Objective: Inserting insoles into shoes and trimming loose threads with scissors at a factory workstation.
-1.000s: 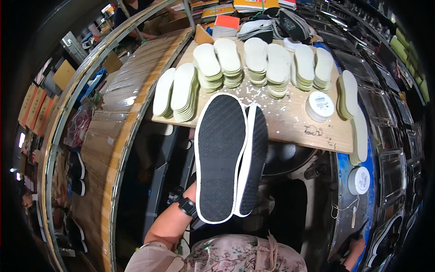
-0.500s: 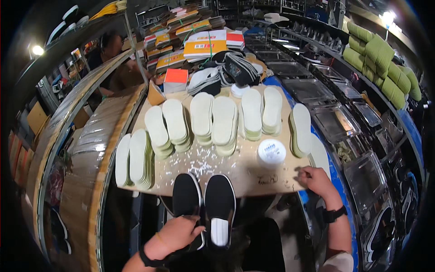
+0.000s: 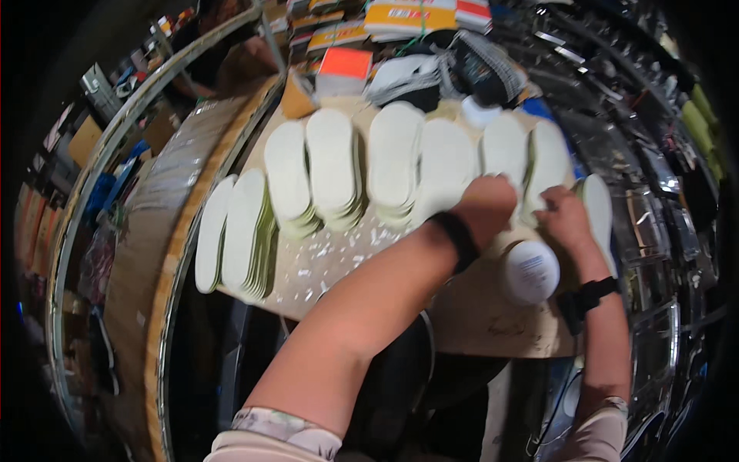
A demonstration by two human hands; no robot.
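Pairs of cream insole stacks lie on the board table. My left hand reaches across to the near end of an insole stack on the right. Its fingers are bent but blurred and partly hidden, so its hold does not show. Beside it, my right hand has bent fingers closed at the near end of the neighbouring insole stack. A round white tub stands just below the two hands. My left forearm covers part of the table's front, and the black shoes cannot be made out beneath it.
More insole stacks stand to the left, with white scraps scattered before them. Behind are an orange-topped box, bundled shoe uppers and piled cartons. A metal-framed shelf runs along the left; racks line the right.
My left hand has left the black shoes and reached forward and right to the insoles. My right hand has moved up from the table's right edge to them. The view has shifted.
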